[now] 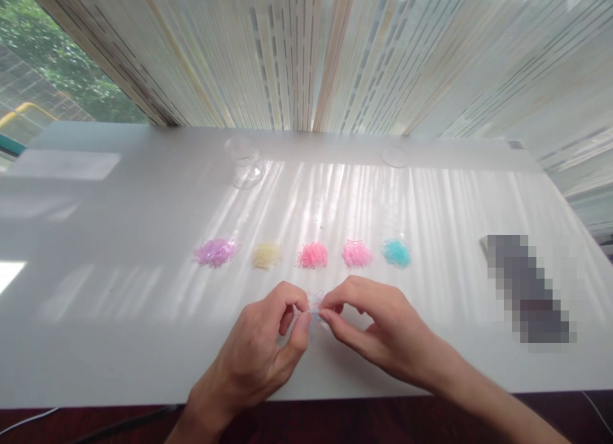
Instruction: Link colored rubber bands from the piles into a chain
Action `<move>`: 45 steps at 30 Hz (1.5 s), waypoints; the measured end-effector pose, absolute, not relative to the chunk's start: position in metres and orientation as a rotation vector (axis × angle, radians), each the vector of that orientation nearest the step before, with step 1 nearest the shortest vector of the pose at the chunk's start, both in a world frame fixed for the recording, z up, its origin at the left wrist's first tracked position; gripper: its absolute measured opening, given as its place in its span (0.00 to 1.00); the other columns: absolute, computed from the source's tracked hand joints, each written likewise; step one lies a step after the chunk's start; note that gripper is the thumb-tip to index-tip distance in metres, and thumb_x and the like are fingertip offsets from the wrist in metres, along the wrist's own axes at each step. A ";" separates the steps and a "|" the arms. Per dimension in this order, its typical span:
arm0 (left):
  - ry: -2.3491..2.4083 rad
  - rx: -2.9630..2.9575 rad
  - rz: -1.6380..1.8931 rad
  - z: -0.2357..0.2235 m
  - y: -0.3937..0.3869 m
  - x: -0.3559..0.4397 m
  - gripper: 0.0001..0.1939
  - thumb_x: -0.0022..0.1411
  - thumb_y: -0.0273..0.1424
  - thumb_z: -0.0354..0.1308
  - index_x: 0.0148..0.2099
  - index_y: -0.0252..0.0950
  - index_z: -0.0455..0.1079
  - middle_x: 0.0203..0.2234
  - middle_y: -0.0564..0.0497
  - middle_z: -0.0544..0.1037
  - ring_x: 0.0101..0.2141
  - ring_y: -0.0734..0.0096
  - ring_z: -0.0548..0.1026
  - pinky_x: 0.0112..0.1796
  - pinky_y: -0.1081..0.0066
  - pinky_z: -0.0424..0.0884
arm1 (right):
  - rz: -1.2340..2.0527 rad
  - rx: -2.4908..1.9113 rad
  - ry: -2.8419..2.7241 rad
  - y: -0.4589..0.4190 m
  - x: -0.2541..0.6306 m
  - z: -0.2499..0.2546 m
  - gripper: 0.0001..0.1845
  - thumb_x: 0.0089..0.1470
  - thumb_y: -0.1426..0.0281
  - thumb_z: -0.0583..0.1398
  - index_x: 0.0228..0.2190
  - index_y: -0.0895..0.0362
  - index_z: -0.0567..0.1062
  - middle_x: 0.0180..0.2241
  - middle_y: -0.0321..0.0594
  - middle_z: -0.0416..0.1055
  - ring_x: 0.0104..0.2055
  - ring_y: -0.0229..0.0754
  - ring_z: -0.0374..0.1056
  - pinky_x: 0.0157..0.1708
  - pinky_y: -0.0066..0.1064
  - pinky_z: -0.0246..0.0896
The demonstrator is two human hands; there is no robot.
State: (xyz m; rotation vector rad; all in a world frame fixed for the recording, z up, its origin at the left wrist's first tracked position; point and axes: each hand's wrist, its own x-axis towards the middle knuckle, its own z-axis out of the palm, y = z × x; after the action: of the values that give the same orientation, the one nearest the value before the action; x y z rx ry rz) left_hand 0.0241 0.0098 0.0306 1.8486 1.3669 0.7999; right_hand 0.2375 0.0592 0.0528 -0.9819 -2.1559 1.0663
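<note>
My left hand (268, 335) and my right hand (378, 322) meet near the table's front, each with thumb and forefinger pinched together. Between the fingertips is a pale bluish small rubber band (315, 312), partly hidden by them. Under and behind the fingers lies a loose mixed pile of small rubber bands (316, 298), mostly covered. Beyond my hands runs a row of sorted piles of such bands: purple (216, 252), pale yellow (267, 255), coral (313, 255), pink (357, 253) and turquoise (397, 252).
On the white table (119, 348), a clear jar (246, 166) stands at the back, left of centre. A clear round lid (395, 156) lies farther right. A blurred-out dark oblong object (529, 290) is on the right. Striped curtains (306, 61) hang along the back edge.
</note>
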 end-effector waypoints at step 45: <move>1.548 1.905 1.099 0.024 0.013 0.020 0.06 0.68 0.33 0.63 0.38 0.41 0.81 0.30 0.54 0.85 0.25 0.73 0.80 0.27 0.76 0.76 | 0.425 -1.662 -1.456 0.055 0.295 0.038 0.07 0.60 0.63 0.64 0.33 0.53 0.81 0.31 0.37 0.79 0.28 0.40 0.70 0.29 0.32 0.68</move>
State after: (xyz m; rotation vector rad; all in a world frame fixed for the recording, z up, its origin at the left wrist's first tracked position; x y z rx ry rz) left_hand 0.0200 0.0130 0.0238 1.9048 1.5479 1.0989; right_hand 0.2951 0.0552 0.0382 -1.6622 -1.4556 0.4247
